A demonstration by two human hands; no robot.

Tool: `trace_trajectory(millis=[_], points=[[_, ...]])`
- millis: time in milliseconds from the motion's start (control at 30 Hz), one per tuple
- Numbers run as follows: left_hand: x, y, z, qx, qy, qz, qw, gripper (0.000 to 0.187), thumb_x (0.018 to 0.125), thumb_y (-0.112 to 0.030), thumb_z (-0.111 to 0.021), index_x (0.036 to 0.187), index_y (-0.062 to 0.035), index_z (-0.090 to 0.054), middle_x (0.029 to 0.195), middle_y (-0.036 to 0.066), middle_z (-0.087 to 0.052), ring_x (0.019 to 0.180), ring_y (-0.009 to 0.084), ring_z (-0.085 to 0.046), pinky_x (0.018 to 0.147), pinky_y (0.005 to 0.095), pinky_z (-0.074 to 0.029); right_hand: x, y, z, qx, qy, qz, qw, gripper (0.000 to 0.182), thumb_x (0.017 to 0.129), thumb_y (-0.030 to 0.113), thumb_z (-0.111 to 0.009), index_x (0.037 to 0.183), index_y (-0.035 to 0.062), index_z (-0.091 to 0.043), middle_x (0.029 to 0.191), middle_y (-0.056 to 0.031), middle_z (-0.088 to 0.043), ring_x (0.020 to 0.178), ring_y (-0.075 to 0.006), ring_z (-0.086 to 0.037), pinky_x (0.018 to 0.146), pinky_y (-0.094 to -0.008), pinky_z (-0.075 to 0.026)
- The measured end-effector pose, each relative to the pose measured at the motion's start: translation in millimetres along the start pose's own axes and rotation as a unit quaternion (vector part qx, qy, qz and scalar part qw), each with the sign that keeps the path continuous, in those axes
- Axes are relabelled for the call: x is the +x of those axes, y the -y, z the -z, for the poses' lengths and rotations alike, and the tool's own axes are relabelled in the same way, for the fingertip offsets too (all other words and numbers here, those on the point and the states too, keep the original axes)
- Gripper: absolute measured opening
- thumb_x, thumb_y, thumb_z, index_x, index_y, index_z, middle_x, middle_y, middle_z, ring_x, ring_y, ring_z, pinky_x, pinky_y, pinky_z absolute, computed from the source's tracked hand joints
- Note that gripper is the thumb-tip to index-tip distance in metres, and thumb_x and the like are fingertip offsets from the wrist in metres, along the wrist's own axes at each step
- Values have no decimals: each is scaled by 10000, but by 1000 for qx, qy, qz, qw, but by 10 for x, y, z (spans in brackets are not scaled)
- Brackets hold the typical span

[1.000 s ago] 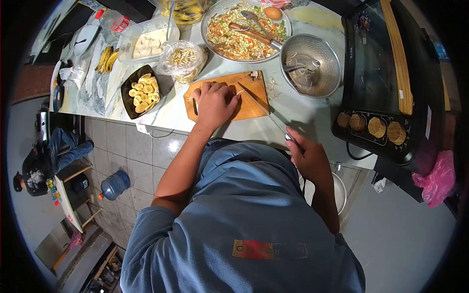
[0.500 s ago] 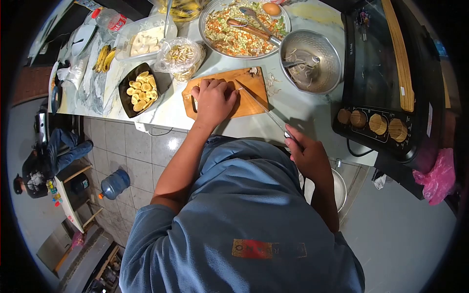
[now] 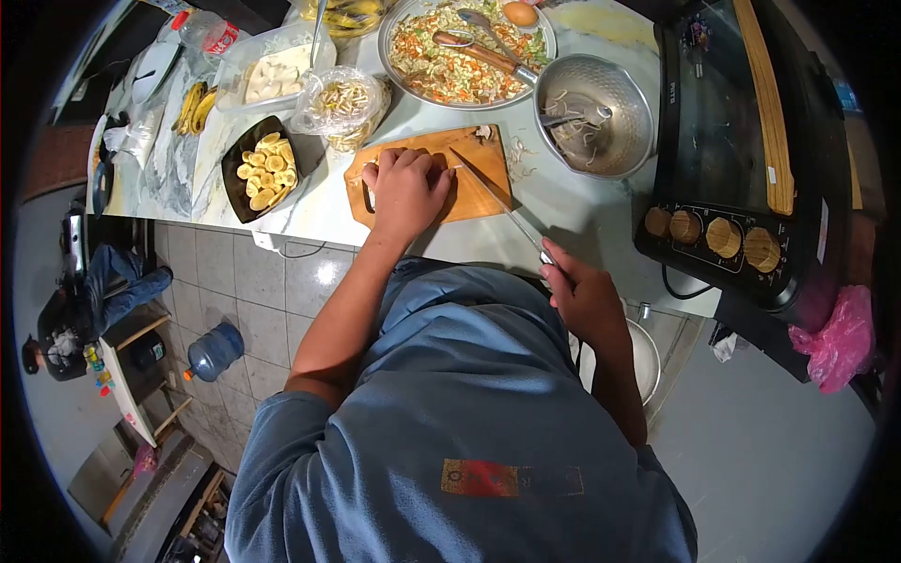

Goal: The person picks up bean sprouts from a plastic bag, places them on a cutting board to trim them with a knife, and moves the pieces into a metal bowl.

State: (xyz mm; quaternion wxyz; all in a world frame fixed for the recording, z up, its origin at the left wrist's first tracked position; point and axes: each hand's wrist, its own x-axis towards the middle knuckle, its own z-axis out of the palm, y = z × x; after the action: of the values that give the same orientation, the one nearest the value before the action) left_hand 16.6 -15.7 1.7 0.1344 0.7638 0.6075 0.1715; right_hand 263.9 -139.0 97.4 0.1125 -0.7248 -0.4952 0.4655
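Knife (image 3: 496,195) blade tip beside left hand (image 3: 405,192) fingers; right hand (image 3: 580,296) gripping handle

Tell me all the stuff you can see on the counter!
cutting board: 1, wooden, counter middle
knife: 1, silver blade, tip over the board
black dish of banana slices: 1, left of the board
bag of sprouts: 1, clear, behind the board
metal platter of shredded vegetables: 1, at the back
egg: 1, brown, on the platter
metal bowl: 1, silver, right of the board
oven: 1, black, far right
left hand: pressing food on the board
right hand: grip on the knife handle
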Motion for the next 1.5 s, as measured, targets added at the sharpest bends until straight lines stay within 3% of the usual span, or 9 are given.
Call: trace_trajectory(millis=[167, 367, 567, 633, 1033, 1133, 1500], points=[[3, -7, 28, 8, 9, -4, 1000, 191, 877, -314, -731, 896, -126, -756, 939, 29, -704, 1034, 269, -552, 879, 496, -314, 36, -115, -64, -10, -32, 60, 998, 379, 983, 294, -644, 1333, 150, -666, 882, -200, -726, 766, -338, -714, 759, -395, -545], [3, 20, -2, 19, -6, -31, 999, 188, 877, -311, -736, 869, -123, -745, 919, 31, -695, 1021, 270, -556, 865, 487, -319, -54, -93, 67, -21, -31, -19, 999, 397, 986, 303, -644, 1351, 148, -654, 858, -188, -726, 775, -326, -730, 748, -396, -541], [-15, 55, -34, 25, -17, -49, 998, 194, 882, -313, -731, 842, -123, -718, 914, 38, -680, 993, 272, -553, 868, 482, -326, -107, -193, 210, 0, -85, -13, 996, 416, 992, 299, -649, 1379, 148, -636, 741, -149, -699, 612, -205, -681, 657, -341, -529], [-42, 66, 1, 30, -16, -49, 998, 204, 872, -319, -739, 846, -118, -711, 914, 42, -675, 995, 274, -553, 871, 484, -327, -101, -151, 160, 85, -61, 11, 994, 418, 992, 284, -650, 1384, 138, -634, 746, -127, -705, 609, -144, -664, 654, -323, -531], [-190, 210, 105, 38, -24, -66, 997, 183, 866, -298, -750, 956, -139, -740, 986, 4, -668, 1054, 250, -559, 925, 471, -332, 39, 94, -33, 43, 20, 19, 999, 420, 979, 290, -651, 1372, 141, -644, 725, -128, -691, 619, -146, -656, 695, -308, -523], [-189, 257, 88, 36, -13, -83, 996, 213, 876, -289, -736, 966, -98, -707, 995, 39, -656, 1050, 265, -541, 910, 457, -336, 34, 125, -23, 38, 21, 18, 999, 420, 981, 297, -647, 1371, 141, -644, 713, -127, -685, 613, -149, -648, 694, -314, -521], [-126, 282, 239, 13, -13, -102, 995, 177, 859, -260, -756, 945, -112, -711, 986, 22, -657, 1051, 261, -548, 918, 445, -341, -49, -66, -9, 35, -32, -3, 999, 418, 987, 310, -652, 1369, 142, -648, 696, -124, -688, 623, -163, -680, 668, -328, -525]])
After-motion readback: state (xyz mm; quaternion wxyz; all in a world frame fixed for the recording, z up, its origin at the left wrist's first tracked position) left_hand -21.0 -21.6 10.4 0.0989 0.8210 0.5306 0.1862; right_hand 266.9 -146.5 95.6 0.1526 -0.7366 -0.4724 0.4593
